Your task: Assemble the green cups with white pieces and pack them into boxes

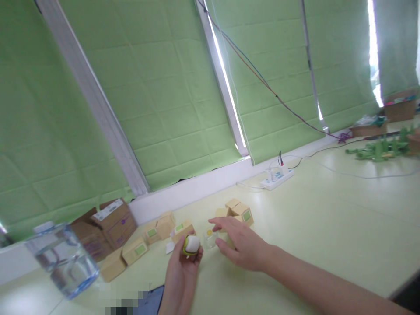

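My left hand is closed round a small rounded object, white on top with a yellow-green rim; its exact kind is unclear. To its right, my right hand reaches in with thumb and fingers apart, holding nothing. Just left of those fingertips is a small clear plastic piece with a yellow spot, on the pale table. Whether the fingers touch it I cannot tell. Behind my left hand lies a small tan carton with a green label. More small cartons stand behind my right hand.
At left are a large clear water bottle, an open brown cardboard box and more tan cartons. A power strip with cables lies by the window ledge. Green parts lie far right. A partly blurred dark flat object is near my left wrist.
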The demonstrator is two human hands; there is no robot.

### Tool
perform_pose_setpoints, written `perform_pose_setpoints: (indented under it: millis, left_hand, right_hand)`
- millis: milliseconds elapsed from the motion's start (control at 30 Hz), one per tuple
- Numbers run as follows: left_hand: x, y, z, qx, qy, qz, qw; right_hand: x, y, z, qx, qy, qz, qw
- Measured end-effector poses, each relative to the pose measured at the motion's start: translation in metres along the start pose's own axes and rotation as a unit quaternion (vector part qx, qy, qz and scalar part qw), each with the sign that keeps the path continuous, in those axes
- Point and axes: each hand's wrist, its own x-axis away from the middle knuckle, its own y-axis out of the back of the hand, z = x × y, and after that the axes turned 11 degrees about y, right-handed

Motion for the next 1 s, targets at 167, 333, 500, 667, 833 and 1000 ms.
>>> perform_pose_setpoints:
  millis: [167, 333, 500, 667, 833, 1000]
  left_hand:
    - [-0.005, 0.006, 0.0, 0.0, 0.015, -0.049, 0.999]
    - [-0.008, 0.004, 0.006, -0.045, 0.023, -0.054, 0.997]
    - [-0.007, 0.005, 0.006, -0.079, 0.056, -0.027, 0.995]
    - [-0.007, 0.005, 0.007, -0.102, 0.062, -0.02, 0.993]
    - [-0.006, 0.003, 0.008, -0.104, 0.063, -0.013, 0.992]
    - [-0.006, 0.003, 0.005, -0.086, 0.038, -0.038, 0.995]
  right_hand:
    - [-0.001, -0.016, 0.001, 0.121, 0.027, 0.091, 0.988]
    - [-0.003, -0.031, -0.002, 0.224, 0.029, 0.151, 0.962]
    - [-0.005, -0.027, -0.006, 0.242, 0.035, 0.153, 0.958]
    - [-0.006, -0.023, -0.008, 0.222, 0.023, 0.127, 0.966]
    - [-0.006, -0.034, -0.011, 0.237, 0.04, 0.138, 0.961]
    - [-0.004, -0.025, -0.012, 0.215, 0.086, 0.163, 0.959]
